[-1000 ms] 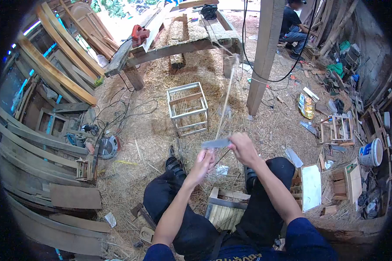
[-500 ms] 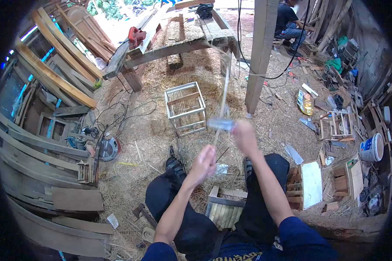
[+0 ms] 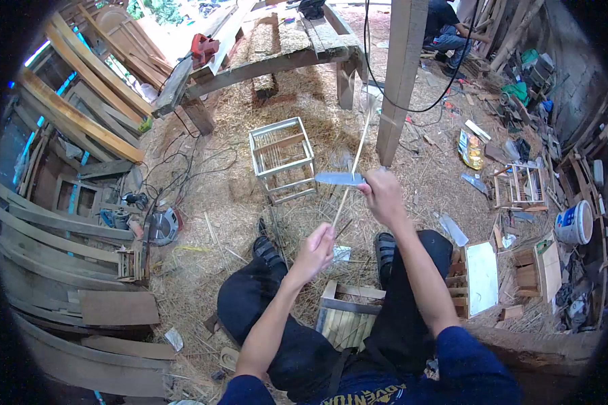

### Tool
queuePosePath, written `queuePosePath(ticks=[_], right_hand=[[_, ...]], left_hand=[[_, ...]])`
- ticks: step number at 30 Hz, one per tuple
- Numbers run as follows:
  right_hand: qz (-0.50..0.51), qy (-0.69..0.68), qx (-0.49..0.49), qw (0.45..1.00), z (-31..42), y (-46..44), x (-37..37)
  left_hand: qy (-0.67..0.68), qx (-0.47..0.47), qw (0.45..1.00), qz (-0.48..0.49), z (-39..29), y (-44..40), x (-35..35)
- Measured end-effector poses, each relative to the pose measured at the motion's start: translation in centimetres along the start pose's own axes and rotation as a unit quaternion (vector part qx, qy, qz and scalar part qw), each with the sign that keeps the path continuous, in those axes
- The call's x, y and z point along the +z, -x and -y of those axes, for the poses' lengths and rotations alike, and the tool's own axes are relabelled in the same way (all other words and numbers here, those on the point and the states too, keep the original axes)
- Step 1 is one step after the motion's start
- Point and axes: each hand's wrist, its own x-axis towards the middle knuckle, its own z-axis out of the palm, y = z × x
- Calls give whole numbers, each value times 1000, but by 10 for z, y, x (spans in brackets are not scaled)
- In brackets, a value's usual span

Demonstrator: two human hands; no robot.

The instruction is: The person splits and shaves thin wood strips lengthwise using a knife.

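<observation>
The left grip [image 3: 312, 255] clasps the near end of a thin strip [image 3: 362, 140]; the right grip [image 3: 384, 197] clenches a knife [image 3: 338, 179], blade crossing it farther out. Shirt [image 3: 375, 396] lettering reads "ADVENTU".

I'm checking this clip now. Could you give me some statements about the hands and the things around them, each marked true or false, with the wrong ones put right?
1. The right hand holds a knife. True.
2. The left hand is empty. False: the left hand grips a thin stick.
3. The white bucket is on the left side of the picture. False: the white bucket is on the right side.
4. A small wooden frame stands on the floor. True.
5. The red tool lies on the floor. False: the red tool rests on the workbench.
</observation>
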Motion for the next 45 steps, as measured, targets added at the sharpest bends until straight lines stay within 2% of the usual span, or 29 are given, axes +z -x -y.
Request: queuePosePath(ticks=[1, 2, 5, 6, 9, 10, 13, 14, 17, 18, 21, 22, 24, 27, 32, 36, 39, 45], right_hand=[[-19, -10, 32, 999, 4, -2, 0], [18, 2, -27, 999, -3, 6, 8], [39, -15, -170, 985, 8, 17, 15], [-14, 32, -106, 994, -10, 12, 15], [-23, 78, 7, 997, -21, -9, -2], [-54, 38, 10, 998, -9, 1, 8], [60, 0, -163, 985, 9, 23, 7], [34, 50, -120, 991, -14, 20, 15], [-7, 116, -9, 993, -24, -18, -19], [-68, 48, 13, 996, -11, -9, -8], [-43, 41, 22, 998, -11, 3, -9], [-59, 39, -3, 997, -16, 0, -10], [-47, 32, 20, 998, -11, -1, -11], [-5, 9, 21, 1000, -6, 1, -1], [63, -34, 16, 997, 17, 1, 14], [65, -27, -3, 998, 24, 2, 24], [49, -33, -16, 998, 23, 0, 28], [82, -43, -20, 995, 27, 0, 34]], left_hand=[[15, 0, 1000, 11, -3, -3, 3], [12, -20, 1000, -19, 1, -3, 3], [35, -34, 998, -33, -3, 0, -3], [43, -26, 998, -27, -6, 3, -5], [25, -3, 999, -26, -10, 5, -4], [44, 3, 999, -16, -5, 4, -6], [0, -24, 999, -46, -5, 11, -12], [5, -28, 999, -46, -6, 12, -13], [-17, -3, 999, -44, -2, 8, -11], [-17, 3, 999, -39, 2, 5, -12], [-16, -25, 999, -14, 7, 7, -19], [-12, -39, 999, -12, 4, 7, -20], [-4, -67, 998, -11, -6, 0, -22], [-7, -25, 999, -20, -9, -6, -17], [-60, 54, 993, -89, -25, -25, -11], [68, 52, 991, -102, -30, -35, -11], [100, 81, 986, -102, -27, -40, -9], [146, 62, 981, -114, -28, -36, -21]])
